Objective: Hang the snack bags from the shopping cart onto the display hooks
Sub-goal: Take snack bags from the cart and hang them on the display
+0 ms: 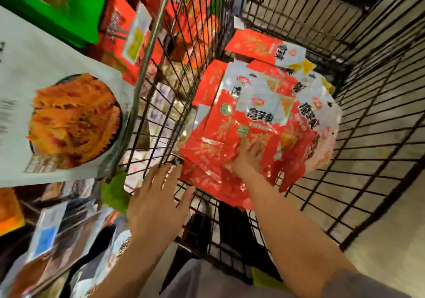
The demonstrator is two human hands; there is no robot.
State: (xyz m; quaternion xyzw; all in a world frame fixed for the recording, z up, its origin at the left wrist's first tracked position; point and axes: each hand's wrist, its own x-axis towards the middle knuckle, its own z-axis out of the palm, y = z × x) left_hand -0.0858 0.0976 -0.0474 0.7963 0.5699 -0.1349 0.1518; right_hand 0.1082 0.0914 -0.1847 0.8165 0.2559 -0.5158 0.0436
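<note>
While the person leans over a black wire shopping cart (pixel 358 136), both bare arms reach down into view from the bottom edge. Red and white snack bags (pixel 259 118) lie heaped inside the cart, overlapping each other, with bold dark lettering and round green stickers on their fronts. The right hand (pixel 247 157) rests on the near end of this heap; its fingers (pixel 255 147) point away from the person and lie fairly close together on a red bag, but motion blur hides whether they merely press it or curl under its edge. Beyond those fingertips the pile stretches toward the cart's far corner. The left hand (pixel 158 196) hovers at the cart's near left wall, palm down, fingers (pixel 171 173) straight and slightly spread, thumb held out toward the bags, holding nothing; its fingertips reach the wire rim beside the heap's nearest corner. To the outer side of the left fingers, outside the cart, a large pale package (pixel 57 113) printed with a bowl of orange strips hangs among blurred red and green packets (pixel 69 5).
</note>
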